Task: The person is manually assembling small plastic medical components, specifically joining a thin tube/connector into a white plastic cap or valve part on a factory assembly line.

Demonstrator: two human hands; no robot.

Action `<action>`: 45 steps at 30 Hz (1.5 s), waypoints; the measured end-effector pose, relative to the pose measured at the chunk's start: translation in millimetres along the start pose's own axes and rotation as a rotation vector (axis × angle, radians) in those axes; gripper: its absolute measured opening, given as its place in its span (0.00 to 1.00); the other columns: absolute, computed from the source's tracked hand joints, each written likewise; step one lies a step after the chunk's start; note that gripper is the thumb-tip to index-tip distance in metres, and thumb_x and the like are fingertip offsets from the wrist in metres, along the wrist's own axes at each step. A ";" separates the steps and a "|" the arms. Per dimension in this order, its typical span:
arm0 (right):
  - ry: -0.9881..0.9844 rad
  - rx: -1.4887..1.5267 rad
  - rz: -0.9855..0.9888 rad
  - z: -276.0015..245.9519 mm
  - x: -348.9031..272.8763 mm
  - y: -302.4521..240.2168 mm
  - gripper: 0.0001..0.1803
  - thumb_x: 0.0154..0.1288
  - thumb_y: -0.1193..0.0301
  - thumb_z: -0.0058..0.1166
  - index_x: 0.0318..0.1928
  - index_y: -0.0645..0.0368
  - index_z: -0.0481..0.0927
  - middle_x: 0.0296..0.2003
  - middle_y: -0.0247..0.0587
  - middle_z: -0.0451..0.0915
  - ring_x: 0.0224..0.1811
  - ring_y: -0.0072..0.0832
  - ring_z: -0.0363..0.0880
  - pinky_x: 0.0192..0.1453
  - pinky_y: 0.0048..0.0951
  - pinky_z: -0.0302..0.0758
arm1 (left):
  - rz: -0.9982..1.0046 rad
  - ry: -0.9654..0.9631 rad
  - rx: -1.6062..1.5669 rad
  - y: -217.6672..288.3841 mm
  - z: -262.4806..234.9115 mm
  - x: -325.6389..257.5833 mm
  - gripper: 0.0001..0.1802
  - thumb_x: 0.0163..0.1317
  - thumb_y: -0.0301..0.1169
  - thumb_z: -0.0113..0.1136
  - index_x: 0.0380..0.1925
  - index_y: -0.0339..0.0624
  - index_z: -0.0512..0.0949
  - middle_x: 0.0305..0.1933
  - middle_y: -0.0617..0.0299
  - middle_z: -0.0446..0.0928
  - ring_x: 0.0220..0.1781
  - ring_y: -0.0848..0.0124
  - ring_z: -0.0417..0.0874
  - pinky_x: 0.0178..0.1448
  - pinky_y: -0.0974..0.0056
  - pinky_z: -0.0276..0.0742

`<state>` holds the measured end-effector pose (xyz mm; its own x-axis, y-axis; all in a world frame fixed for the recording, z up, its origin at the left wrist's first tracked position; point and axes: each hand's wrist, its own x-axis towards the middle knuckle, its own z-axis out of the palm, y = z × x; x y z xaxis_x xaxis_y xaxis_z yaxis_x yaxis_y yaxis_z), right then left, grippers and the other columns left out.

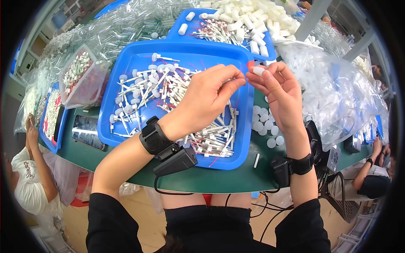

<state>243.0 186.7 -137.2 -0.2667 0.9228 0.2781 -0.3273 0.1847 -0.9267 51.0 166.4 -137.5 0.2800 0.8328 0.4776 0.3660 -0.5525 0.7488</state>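
My right hand (283, 93) holds a small white plastic plug (258, 71) between thumb and fingers, above the right rim of a large blue tray (141, 52). Close beside it, the thumb and forefinger of my left hand (206, 95) are pinched together; what they hold, if anything, is hidden. Below my left hand the tray carries a heap of thin white sticks (215, 141) with fine red wires. Several sticks on the left side of the heap have round whitish caps (123, 78) on one end.
Loose translucent discs (268, 125) and a single white stick (256, 160) lie on the green table right of the tray. Behind stands another blue tray (179, 27) with white cylinders. A clear tub (80, 99), a phone (89, 131) and plastic bags (333, 88) surround the work. Co-workers sit at both sides.
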 end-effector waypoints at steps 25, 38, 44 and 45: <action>-0.027 -0.103 -0.042 13.4 -3.8 -0.6 0.13 0.63 0.77 0.59 0.47 0.64 0.75 0.46 0.44 0.81 0.50 0.25 0.79 0.57 0.27 0.74 | 0.086 -0.049 0.062 -0.9 0.1 -2.4 0.11 0.71 0.31 0.45 0.35 0.37 0.73 0.25 0.55 0.71 0.24 0.67 0.70 0.31 0.64 0.66; -0.119 -0.336 -0.129 7.1 -3.4 -0.4 0.16 0.57 0.80 0.63 0.46 0.65 0.77 0.44 0.40 0.81 0.47 0.25 0.81 0.56 0.27 0.76 | 0.072 -0.054 0.235 -1.7 -1.9 -4.2 0.08 0.67 0.31 0.49 0.33 0.40 0.73 0.22 0.55 0.71 0.22 0.61 0.72 0.27 0.60 0.65; -0.126 -0.384 -0.153 3.9 -2.8 -1.4 0.14 0.55 0.81 0.63 0.44 0.66 0.79 0.42 0.39 0.82 0.45 0.25 0.81 0.55 0.27 0.76 | 0.194 -0.060 0.386 -1.6 -2.5 -3.9 0.04 0.63 0.28 0.50 0.31 0.41 0.73 0.23 0.54 0.72 0.27 0.55 0.74 0.31 0.55 0.67; -0.115 -0.368 -0.141 3.9 -2.7 -1.6 0.14 0.55 0.81 0.63 0.43 0.66 0.79 0.41 0.39 0.82 0.45 0.25 0.81 0.55 0.27 0.77 | 0.196 -0.068 0.398 -1.0 -2.9 -4.2 0.04 0.63 0.27 0.50 0.31 0.41 0.73 0.23 0.55 0.72 0.28 0.55 0.75 0.31 0.55 0.68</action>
<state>240.8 182.6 -135.5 -0.3487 0.8400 0.4157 -0.0270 0.4343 -0.9003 46.8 163.6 -138.9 0.4307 0.7144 0.5515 0.6094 -0.6810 0.4061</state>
